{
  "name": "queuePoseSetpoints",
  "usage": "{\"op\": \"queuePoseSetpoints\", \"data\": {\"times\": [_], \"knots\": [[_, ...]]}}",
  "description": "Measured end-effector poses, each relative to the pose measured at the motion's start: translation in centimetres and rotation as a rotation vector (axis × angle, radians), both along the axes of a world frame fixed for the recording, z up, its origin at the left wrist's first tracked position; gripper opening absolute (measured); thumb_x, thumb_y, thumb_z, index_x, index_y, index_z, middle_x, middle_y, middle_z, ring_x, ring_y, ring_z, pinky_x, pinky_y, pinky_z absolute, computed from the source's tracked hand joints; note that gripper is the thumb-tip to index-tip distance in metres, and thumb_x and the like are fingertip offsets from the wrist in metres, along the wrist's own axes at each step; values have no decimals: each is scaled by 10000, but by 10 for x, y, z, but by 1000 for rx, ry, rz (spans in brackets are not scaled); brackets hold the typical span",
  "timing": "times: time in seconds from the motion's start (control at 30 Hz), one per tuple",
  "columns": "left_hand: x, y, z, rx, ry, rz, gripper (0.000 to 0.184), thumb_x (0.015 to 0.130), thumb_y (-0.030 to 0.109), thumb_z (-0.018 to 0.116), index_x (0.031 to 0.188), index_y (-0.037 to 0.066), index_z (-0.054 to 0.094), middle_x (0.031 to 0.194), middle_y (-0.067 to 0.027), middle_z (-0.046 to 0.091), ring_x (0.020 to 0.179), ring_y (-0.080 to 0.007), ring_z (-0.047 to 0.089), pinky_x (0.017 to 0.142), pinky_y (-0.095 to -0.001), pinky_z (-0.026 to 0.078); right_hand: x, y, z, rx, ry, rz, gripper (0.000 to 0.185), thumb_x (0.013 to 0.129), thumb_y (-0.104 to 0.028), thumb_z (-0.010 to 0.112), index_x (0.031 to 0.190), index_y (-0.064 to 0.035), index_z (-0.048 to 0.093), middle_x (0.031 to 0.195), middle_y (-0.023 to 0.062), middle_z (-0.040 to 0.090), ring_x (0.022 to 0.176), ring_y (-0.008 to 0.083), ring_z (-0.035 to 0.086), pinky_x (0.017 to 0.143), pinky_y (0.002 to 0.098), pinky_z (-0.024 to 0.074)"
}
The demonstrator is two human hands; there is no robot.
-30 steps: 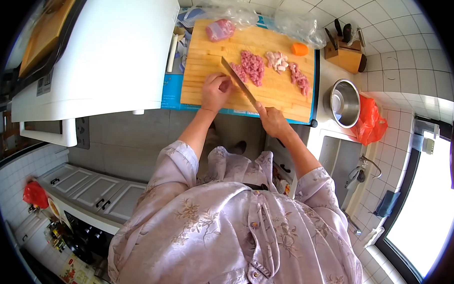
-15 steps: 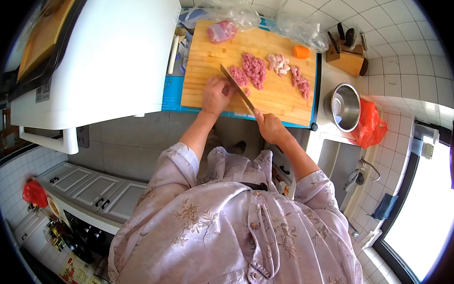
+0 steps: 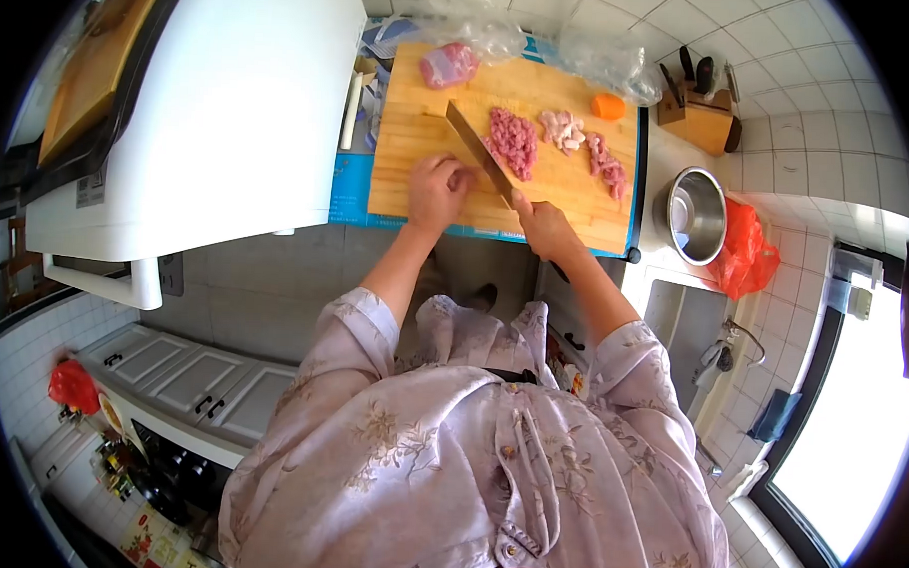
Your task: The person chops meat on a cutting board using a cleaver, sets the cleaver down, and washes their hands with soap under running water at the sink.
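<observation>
My right hand (image 3: 545,229) is closed around the handle of a kitchen knife (image 3: 476,150). Its long blade slants up and left over the wooden cutting board (image 3: 410,132), along the left side of a pile of diced pink meat (image 3: 514,144). My left hand (image 3: 439,191) rests on the board's near part, left of the blade, with fingers curled together; what they hold, if anything, is hidden. Farther right lie pale, fatty pieces (image 3: 562,132) and a strip of chopped meat (image 3: 607,167). A larger wrapped piece of meat (image 3: 449,66) sits at the far left corner.
An orange carrot piece (image 3: 608,106) lies at the board's far right. Clear plastic bags (image 3: 607,64) are behind it. To the right stand a knife block (image 3: 696,120), a steel bowl (image 3: 695,216) and a red bag (image 3: 744,252). A white appliance (image 3: 221,96) borders the left.
The knife has shifted slightly right, and the small meat heap left of the main pile is no longer seen apart from it. My left hand stays close to the blade, fingers curled.
</observation>
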State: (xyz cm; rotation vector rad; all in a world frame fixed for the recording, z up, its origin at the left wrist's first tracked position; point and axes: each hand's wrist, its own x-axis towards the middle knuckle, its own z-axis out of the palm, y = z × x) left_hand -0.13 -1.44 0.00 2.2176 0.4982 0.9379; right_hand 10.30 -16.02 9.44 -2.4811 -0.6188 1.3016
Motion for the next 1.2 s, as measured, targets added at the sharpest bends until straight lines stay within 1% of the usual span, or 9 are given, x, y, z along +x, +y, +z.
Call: {"op": "queuePoseSetpoints", "data": {"times": [0.03,0.1,0.27,0.37,0.53,0.7,0.77,1.0,1.2], "knots": [[1,-2,2,43,0,83,136,615,44,687,706,48,585,702,-78,563,733,-277,550,652,-369,448,0,-5,-1,-2,2,-5,620,908,-485,299,1031,63,563,843,306,591,846,423,580,766,454,452],[4,-3,12,92,-4,166,138,620,48,691,705,46,582,690,-75,561,738,-273,552,654,-369,448,1,-9,-6,31,15,-82,812,850,-640,273,822,96,615,856,336,576,889,440,564,809,446,430],[3,-2,13,-228,112,114,151,631,54,710,699,40,575,631,-66,544,603,-241,551,547,-339,453,-2,-11,-10,92,-4,-67,784,865,-606,277,841,106,602,815,342,566,864,448,561,795,454,430],[14,-3,15,-183,113,164,148,632,37,713,678,29,573,633,-75,543,555,-219,547,502,-321,450,-2,-11,-10,107,-3,-78,788,866,-605,274,825,112,597,787,342,563,837,453,564,786,454,433],[13,-8,22,-281,24,56,107,659,32,704,717,22,615,703,-89,575,582,-220,570,528,-308,467,-1,-10,-9,89,15,-68,793,867,-604,268,810,118,591,748,338,561,801,456,568,773,449,436],[6,-9,10,-381,-54,26,115,668,31,699,773,37,652,801,-90,615,666,-241,586,593,-303,481,-6,-14,-1,114,6,-54,782,872,-598,266,816,111,591,833,346,561,864,448,557,796,449,429],[5,-8,11,-110,-17,75,120,661,37,703,770,45,657,818,-78,623,743,-244,581,649,-310,480,-10,-16,16,137,-40,23,763,874,-592,276,845,101,596,868,342,562,890,449,549,813,450,421],[5,-5,3,-52,-43,54,131,641,39,685,766,59,651,793,-70,605,766,-259,557,673,-343,466,-7,-23,4,48,-65,35,695,879,-566,312,949,59,607,937,324,569,969,447,525,855,457,403],[5,-3,2,-39,-15,31,122,637,32,686,748,64,648,818,-66,623,778,-257,575,688,-335,476,-8,-23,4,45,-47,32,683,888,-547,308,927,64,609,936,329,565,975,453,520,858,461,403]]}}
